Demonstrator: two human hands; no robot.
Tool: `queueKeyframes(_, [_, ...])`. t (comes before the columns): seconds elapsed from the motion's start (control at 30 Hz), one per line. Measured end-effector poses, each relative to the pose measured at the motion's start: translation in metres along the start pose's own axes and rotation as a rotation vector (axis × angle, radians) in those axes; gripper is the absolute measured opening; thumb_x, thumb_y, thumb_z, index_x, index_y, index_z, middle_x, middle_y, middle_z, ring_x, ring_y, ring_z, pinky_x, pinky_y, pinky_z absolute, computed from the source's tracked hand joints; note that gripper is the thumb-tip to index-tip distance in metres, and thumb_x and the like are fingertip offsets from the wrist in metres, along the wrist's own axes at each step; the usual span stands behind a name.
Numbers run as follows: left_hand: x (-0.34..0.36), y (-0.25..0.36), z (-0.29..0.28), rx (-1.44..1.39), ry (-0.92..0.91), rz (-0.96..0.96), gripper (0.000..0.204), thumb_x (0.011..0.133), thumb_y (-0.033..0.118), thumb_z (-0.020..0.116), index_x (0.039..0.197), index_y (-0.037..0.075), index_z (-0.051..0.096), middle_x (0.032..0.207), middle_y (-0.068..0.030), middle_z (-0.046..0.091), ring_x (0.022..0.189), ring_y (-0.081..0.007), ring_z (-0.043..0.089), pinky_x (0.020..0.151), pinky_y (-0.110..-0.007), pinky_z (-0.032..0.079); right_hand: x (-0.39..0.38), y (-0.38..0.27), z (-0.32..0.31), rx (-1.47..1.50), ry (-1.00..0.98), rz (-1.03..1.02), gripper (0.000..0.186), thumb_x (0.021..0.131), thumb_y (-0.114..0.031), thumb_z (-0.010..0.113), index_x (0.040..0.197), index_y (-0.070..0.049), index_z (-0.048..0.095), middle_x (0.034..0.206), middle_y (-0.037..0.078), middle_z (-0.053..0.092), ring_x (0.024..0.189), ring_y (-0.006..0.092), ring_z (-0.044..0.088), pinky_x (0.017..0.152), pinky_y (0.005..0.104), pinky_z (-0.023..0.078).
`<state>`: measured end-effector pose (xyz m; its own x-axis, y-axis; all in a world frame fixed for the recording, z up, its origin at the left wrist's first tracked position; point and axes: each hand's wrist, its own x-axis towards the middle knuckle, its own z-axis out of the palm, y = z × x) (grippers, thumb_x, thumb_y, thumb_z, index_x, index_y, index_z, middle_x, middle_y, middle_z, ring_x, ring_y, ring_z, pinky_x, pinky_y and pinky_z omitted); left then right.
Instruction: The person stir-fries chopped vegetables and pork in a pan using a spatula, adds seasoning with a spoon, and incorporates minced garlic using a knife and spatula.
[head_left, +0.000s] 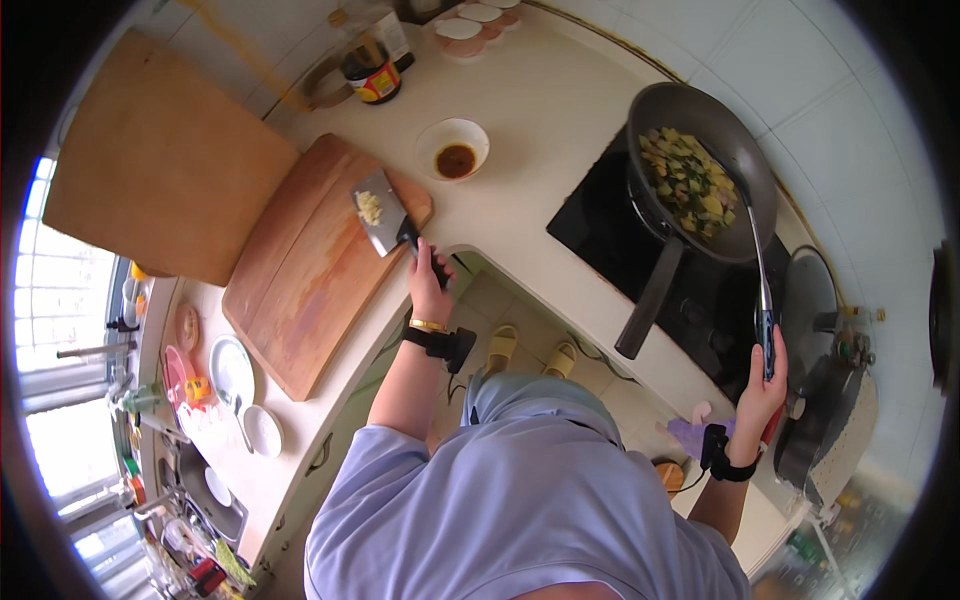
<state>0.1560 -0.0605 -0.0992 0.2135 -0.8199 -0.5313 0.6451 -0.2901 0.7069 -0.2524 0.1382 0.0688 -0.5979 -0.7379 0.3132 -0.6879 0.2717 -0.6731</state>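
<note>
My left hand (428, 284) is closed round the black handle of a cleaver (384, 236). Its broad blade lies flat over the right end of a wooden cutting board (300, 270), carrying a small heap of pale chopped bits that look like garlic (368, 208). At the right, my right hand (762, 388) grips the dark blue handle of a metal cooking utensil (763, 275). The utensil's head is hidden in the food. Chopped yellow and green food (690, 180) fills the bottom of a dark frying pan (752, 120) with a long handle.
The pan stands on a black cooktop (585, 215). A white bowl of brown sauce (454, 150) sits on the counter, with a sauce bottle (372, 75) behind. A large board (160, 160) leans at left. Plates (232, 370) and a sink (205, 500) are lower left; a pan lid (808, 290) is at right.
</note>
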Motion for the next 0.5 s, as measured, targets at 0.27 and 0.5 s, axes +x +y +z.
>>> queueKeyframes(0.27, [-0.056, 0.027, -0.015, 0.340, -0.037, 0.184, 0.021, 0.095, 0.027, 0.054, 0.086, 0.010, 0.049, 0.059, 0.0034, 0.041, 0.043, -0.0059, 0.035, 0.038, -0.022, 0.024, -0.009, -0.016, -0.020, 0.000, 0.045, 0.024, 0.032, 0.089, -0.009, 0.061, 0.121, -0.005, 0.058, 0.112, 0.011, 0.063, 0.096, 0.0174, 0.060, 0.084, 0.0263, 0.045])
queueKeyframes(0.5, [-0.133, 0.116, 0.073, 0.920, -0.386, 0.124, 0.021, 0.095, 0.023, 0.053, 0.092, 0.003, 0.056, 0.054, 0.0047, 0.040, 0.039, -0.0032, 0.032, 0.035, -0.021, 0.022, -0.013, 0.004, -0.041, 0.037, 0.128, 0.005, 0.034, 0.087, -0.006, 0.063, 0.121, -0.004, 0.059, 0.110, 0.010, 0.064, 0.093, 0.0165, 0.059, 0.083, 0.0264, 0.046])
